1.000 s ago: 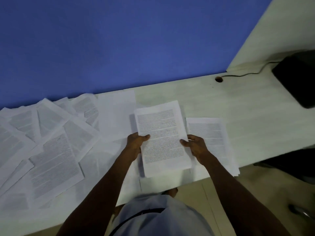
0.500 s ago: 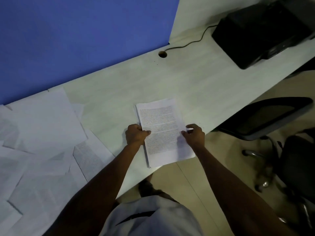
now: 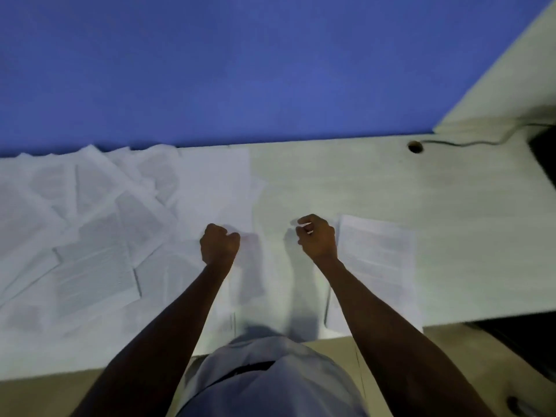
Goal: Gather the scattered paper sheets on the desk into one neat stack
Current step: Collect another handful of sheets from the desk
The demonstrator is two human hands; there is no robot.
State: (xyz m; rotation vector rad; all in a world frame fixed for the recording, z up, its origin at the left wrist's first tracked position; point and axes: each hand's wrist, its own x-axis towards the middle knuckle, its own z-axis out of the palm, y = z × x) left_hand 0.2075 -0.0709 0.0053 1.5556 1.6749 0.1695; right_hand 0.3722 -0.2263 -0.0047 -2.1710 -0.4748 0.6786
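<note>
A neat stack of printed sheets (image 3: 377, 260) lies on the pale desk (image 3: 451, 221), just right of my right hand (image 3: 317, 236). That hand hovers with curled fingers and holds nothing. Several scattered paper sheets (image 3: 90, 236) overlap across the left half of the desk, up to the blue wall. My left hand (image 3: 219, 243) is a fist at the right edge of that spread, over a blurred sheet (image 3: 249, 266); I see nothing in its grip. The picture is motion-blurred.
A blue partition (image 3: 240, 70) runs along the back of the desk. At the far right there is a cable hole (image 3: 415, 146) with a black cable (image 3: 469, 143) leading to a dark device (image 3: 544, 158). The desk's front edge is near my body.
Both hands have let go of the stack, which now lies on the desk to the right. The hands have moved left toward the scattered sheets, and the view has swung back left.
</note>
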